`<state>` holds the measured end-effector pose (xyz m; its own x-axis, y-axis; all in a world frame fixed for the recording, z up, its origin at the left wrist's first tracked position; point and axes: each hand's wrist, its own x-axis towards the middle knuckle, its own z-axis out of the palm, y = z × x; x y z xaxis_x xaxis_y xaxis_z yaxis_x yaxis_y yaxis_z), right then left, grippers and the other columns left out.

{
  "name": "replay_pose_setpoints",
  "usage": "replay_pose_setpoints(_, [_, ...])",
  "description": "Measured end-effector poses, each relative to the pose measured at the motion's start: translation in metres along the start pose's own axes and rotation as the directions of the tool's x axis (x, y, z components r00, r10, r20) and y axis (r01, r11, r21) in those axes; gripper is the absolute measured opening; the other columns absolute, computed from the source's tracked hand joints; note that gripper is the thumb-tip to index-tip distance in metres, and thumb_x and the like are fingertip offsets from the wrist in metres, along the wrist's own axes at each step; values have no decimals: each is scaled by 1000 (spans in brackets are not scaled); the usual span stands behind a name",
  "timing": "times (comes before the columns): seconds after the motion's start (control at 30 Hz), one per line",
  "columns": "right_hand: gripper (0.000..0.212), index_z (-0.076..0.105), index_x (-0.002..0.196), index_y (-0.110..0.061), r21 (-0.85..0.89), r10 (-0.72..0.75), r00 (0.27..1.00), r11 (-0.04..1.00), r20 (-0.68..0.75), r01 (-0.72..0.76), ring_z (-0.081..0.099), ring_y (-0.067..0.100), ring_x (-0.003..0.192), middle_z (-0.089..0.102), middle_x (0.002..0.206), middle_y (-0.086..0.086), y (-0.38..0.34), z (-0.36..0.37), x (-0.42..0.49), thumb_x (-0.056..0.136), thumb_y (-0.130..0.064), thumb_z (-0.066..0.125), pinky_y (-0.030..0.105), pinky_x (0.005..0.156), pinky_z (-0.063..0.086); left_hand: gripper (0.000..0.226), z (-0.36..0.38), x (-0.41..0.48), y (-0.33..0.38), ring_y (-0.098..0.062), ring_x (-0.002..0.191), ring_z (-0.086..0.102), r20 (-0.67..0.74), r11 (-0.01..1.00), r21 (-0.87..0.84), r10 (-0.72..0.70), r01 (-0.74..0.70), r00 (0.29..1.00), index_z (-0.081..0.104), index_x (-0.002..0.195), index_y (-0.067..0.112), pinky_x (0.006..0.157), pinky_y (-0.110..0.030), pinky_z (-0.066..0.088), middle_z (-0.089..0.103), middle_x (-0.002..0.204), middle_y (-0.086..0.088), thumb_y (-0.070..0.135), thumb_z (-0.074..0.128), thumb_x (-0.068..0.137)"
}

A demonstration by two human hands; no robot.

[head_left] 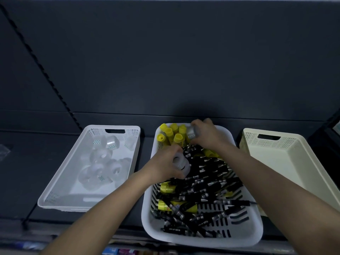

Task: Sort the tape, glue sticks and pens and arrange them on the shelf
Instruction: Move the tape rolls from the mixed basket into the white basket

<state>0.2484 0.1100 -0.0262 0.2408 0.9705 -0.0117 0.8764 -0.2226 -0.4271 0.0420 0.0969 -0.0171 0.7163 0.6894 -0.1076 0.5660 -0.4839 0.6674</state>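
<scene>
While pens (206,173) and glue sticks (173,134) crowd the middle basket (202,241), the left hand (163,164) and right hand (207,135) each clamp a grip on a tape roll (182,163) above it; next, seemingly, both rolls go into the left basket (60,206).

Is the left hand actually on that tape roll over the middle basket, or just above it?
Touching. The head view shows the left hand with its fingers curled round the tape roll, no gap between them.

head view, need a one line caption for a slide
Left hand and right hand each grip a tape roll above the pens and glue sticks in the middle basket
</scene>
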Motion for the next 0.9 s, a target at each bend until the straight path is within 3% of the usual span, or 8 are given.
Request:
replay_pose_setpoints(0.1, [60, 50, 124, -15, 2, -32, 998, 999, -49, 32, 54, 30, 89, 40, 120, 13, 0, 3, -1, 72, -25, 77, 33, 78, 48, 52, 2, -3, -3, -10, 95, 53, -47, 999, 16, 28, -27, 998, 54, 115, 23, 76, -25, 47, 55, 108, 8, 29, 79, 70])
replay_pose_setpoints(0.17, [56, 52, 121, -13, 61, -30, 991, 997, -129, 38, 54, 30, 90, 42, 117, 12, -1, 2, -5, 72, -23, 77, 31, 74, 45, 51, 0, -6, -5, -5, 97, 53, -85, 999, 0, 38, -38, 996, 54, 116, 26, 74, -14, 45, 56, 107, 13, 32, 78, 72])
replay_pose_setpoints(0.3, [55, 51, 123, -15, 162, 2, 935, 985, -356, 60, 44, 17, 84, 40, 114, 4, -16, -9, -16, 76, -29, 76, 26, 73, 36, 51, -20, -22, -12, 4, 93, 52, -287, 993, -108, 14, -47, 958, 56, 116, 30, 74, -3, 39, 57, 103, 21, 32, 79, 70])
replay_pose_setpoints(0.37, [54, 51, 123, -18, 236, -17, 926, 965, -376, 114, 42, 13, 86, 38, 112, -2, -35, -14, -24, 76, -31, 76, 24, 75, 34, 52, -37, -34, -23, 7, 89, 51, -387, 991, -122, -6, -45, 922, 56, 114, 30, 73, -1, 37, 57, 100, 23, 29, 81, 68])
replay_pose_setpoints(0.47, [53, 51, 121, -22, 282, -113, 956, 940, -272, 191, 44, 10, 90, 39, 109, -5, -75, -9, -36, 75, -33, 76, 20, 76, 33, 51, -61, -55, -48, 9, 94, 50, -461, 990, -137, -78, 15, 884, 57, 114, 29, 76, 2, 34, 58, 106, 23, 29, 81, 69])
replay_pose_setpoints(0.63, [59, 52, 125, -18, 274, -314, 945, 904, -95, 328, 43, 9, 97, 42, 115, -2, -144, 26, -47, 73, -29, 78, 14, 78, 31, 49, -85, -91, -102, -6, 99, 57, -432, 977, -129, -207, 167, 878, 55, 113, 30, 71, 2, 35, 59, 111, 15, 22, 81, 72])
replay_pose_setpoints(0.73, [61, 50, 128, -20, 287, -344, 939, 898, -11, 332, 46, 11, 99, 42, 123, 1, -173, 49, -44, 75, -30, 77, 19, 85, 37, 46, -95, -105, -128, -3, 82, 59, -460, 958, -135, -286, 252, 841, 56, 110, 29, 59, -4, 40, 62, 102, 9, 22, 81, 72])
replay_pose_setpoints(0.9, [53, 51, 129, -17, 230, -343, 937, 919, 70, 319, 47, 16, 109, 46, 126, 6, -203, 77, -31, 81, -26, 71, 21, 89, 38, 44, -108, -106, -152, -6, 82, 58, -484, 941, -195, -338, 277, 807, 56, 108, 26, 55, -7, 40, 60, 97, 7, 21, 80, 71])
